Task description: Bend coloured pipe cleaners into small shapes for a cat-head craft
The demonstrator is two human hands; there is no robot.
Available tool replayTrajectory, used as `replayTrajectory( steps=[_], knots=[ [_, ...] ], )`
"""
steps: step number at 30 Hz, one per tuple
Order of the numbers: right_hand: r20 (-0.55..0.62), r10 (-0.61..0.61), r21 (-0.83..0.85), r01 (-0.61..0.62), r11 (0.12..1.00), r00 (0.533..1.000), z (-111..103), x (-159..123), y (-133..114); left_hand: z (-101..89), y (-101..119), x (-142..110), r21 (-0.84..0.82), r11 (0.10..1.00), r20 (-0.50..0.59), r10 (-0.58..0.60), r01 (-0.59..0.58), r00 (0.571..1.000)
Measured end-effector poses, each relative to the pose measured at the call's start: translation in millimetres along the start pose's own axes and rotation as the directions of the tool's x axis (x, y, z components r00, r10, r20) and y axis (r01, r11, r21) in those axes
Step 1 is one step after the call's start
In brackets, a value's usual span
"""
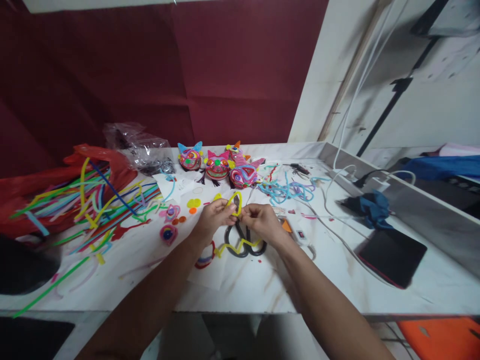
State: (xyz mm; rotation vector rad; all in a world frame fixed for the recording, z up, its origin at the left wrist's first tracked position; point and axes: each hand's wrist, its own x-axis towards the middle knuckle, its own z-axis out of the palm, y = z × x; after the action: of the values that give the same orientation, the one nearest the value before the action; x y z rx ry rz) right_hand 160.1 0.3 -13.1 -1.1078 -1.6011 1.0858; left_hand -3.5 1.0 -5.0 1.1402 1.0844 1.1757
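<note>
A pointed loop of yellow pipe cleaner (239, 205) is raised between my hands, above the table. My left hand (214, 219) pinches its left side between thumb and fingers. The fingers of my right hand (261, 221) are closed at the lower end of the same loop. Below my hands lie scissors with black handles (240, 255), their blades hidden. A zigzag yellow pipe cleaner (234, 247) rests across the handles. Just left of them is a ring of red, white and blue pipe cleaner (204, 263), partly covered by my left wrist.
Several colourful animal-face crafts (217, 166) stand at the back. Loose pipe cleaners (112, 200) spill from a red bag (122, 175) at left. Blue pipe cleaners (281, 190) lie tangled right of centre. White cables (337, 235) and a black flat case (392, 257) occupy the right side.
</note>
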Motion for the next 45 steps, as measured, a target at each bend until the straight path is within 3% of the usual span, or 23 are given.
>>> replayTrajectory(
  steps=[4,7,11,15,20,24,29,34,38,41,45],
  knots=[
    [0.1,0.107,0.139,-0.121,0.983,0.989,-2,-1,-3,-2.2,1,4,0.178,0.975,-0.115,0.157,-0.135,0.981],
    [0.131,0.166,0.213,-0.191,0.958,0.977,-2,-2,-7,-3.9,-1,5,0.196,0.973,-0.136,0.148,-0.12,0.979],
    [0.129,0.195,0.18,-0.216,0.96,0.972,-2,-2,-8,-4.2,-4,6,0.195,0.976,-0.14,0.13,-0.101,0.982],
    [0.132,0.21,0.209,-0.234,0.949,0.969,0,0,-5,-2.3,-6,6,0.092,0.994,-0.104,0.059,-0.05,0.993],
    [0.08,0.224,0.27,-0.238,0.933,0.971,0,1,-4,2.0,-4,0,-0.164,0.975,0.019,-0.149,0.151,0.989],
    [0.049,0.212,0.309,-0.216,0.926,0.976,-1,0,-8,5.9,-5,-4,-0.083,0.978,0.075,-0.187,0.193,0.98],
    [0.106,0.18,0.279,-0.204,0.938,0.978,-2,0,-8,7.7,-4,-6,-0.017,0.987,0.009,-0.158,0.158,0.987],
    [0.044,0.075,0.185,-0.082,0.979,0.996,-6,6,5,5.8,-4,-3,-0.019,0.988,-0.023,-0.152,0.151,0.988],
    [-0.032,-0.133,-0.053,0.131,0.99,0.991,-6,6,11,3.7,-5,-1,-0.058,0.988,-0.018,-0.143,0.142,0.99],
    [0.011,-0.317,-0.203,0.313,0.928,0.948,-5,3,8,2.7,-6,-1,-0.07,0.988,-0.001,-0.136,0.136,0.991],
    [0.071,-0.488,-0.255,0.489,0.835,0.87,-5,2,2,2.0,-6,-1,-0.088,0.986,0.014,-0.144,0.145,0.99]
  ],
)
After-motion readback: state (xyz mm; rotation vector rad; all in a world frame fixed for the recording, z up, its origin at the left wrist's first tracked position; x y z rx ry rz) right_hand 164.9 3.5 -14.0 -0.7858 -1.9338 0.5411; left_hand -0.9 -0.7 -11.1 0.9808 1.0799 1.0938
